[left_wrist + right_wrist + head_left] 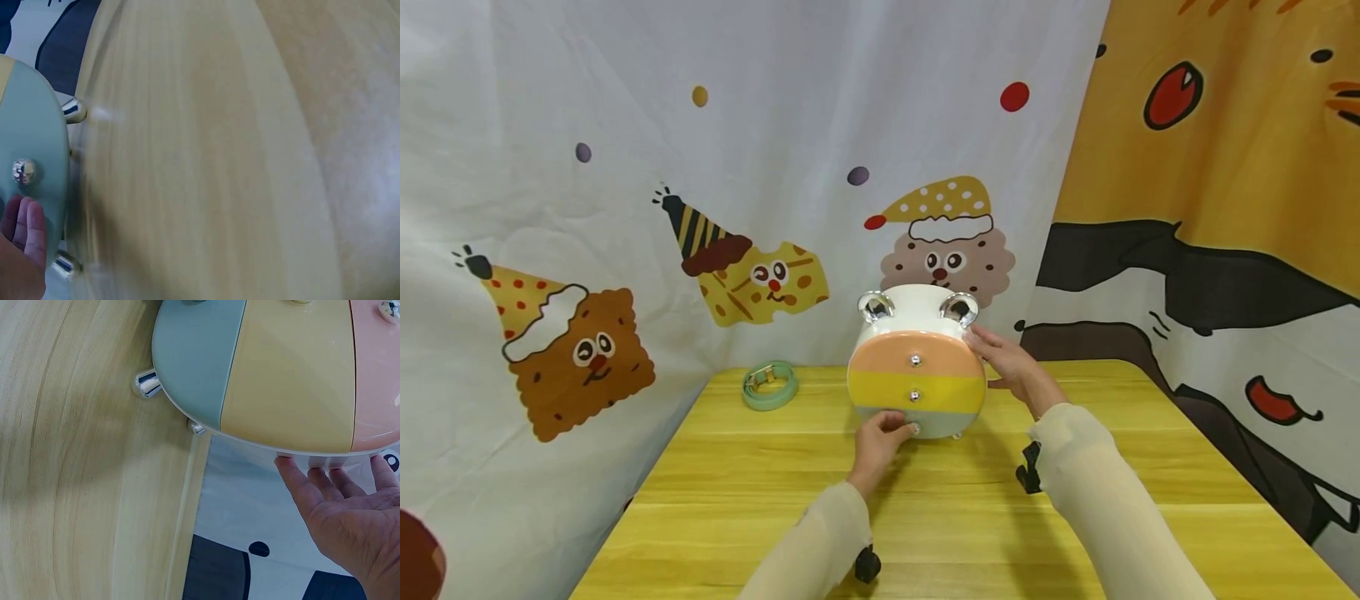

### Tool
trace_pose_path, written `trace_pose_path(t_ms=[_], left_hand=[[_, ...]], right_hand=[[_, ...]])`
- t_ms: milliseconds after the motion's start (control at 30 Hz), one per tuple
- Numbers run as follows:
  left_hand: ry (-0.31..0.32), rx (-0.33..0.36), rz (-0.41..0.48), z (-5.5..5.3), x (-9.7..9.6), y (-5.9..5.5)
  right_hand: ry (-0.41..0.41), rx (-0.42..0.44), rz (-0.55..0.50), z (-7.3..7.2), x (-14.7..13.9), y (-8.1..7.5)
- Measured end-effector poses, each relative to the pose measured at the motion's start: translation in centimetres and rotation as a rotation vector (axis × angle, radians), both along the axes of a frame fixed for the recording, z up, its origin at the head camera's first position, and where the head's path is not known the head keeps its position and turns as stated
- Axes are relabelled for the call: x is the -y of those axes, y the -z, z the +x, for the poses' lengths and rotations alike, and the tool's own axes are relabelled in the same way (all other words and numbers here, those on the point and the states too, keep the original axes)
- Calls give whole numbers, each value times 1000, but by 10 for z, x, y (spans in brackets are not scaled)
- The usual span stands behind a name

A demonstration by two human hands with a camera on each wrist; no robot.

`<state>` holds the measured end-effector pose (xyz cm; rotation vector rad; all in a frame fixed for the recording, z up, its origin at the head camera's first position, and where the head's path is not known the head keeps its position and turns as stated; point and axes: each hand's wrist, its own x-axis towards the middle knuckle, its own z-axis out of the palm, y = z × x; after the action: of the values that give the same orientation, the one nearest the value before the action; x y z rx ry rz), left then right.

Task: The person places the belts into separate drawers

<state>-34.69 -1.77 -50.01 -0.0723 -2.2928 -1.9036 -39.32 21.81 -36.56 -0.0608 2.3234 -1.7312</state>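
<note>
Near the far edge of the table (722, 483), the 3-drawer box (917, 377) faces nearside, long axis left-to-right, the right hand (1012, 364) touching its side with spread fingers, the left (877, 447) holding nothing, fingers relaxed beside the bottom knob (24, 170).

One box (887, 377), three knobs (914, 396) and seemingly one belt (770, 402) show.
</note>
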Motion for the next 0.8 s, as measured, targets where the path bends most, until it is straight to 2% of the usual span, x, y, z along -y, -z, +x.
trace_pose_path(t_ms=[500,800], left_hand=[[-42,-5,20,-7,-12,18],[-92,-29,44,-7,-19,20]], right_hand=[[-6,4,-2,-1,1,-1],[0,7,0,1,0,-3]])
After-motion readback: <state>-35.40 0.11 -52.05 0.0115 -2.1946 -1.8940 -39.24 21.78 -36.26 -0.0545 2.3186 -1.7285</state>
